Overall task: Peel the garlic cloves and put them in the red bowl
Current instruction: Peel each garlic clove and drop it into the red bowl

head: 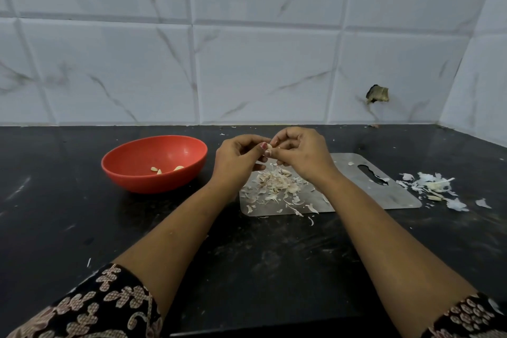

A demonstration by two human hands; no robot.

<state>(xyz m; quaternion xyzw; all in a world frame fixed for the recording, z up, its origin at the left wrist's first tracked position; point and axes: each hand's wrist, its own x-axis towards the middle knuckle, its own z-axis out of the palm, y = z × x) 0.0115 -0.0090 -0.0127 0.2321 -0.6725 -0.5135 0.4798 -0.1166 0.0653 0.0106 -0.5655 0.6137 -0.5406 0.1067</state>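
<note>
— Where's the garlic clove (269, 147)?
— My left hand (238, 156) and right hand (301, 153) pinch it above the cutting board (384, 195), mid-peel. Next, likely: strip skin, drop it left into the red bowl (142, 181).

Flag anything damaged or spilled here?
Yes: a jagged hole breaks the wall tile above the cutting board. Garlic skins lie scattered on the counter right of the board.

A pale garlic clove (269, 149) was pinched between the left hand (236, 158) and the right hand (305, 156). Left of them, the upright red bowl (142, 181) held a few peeled cloves (158, 171).
</note>
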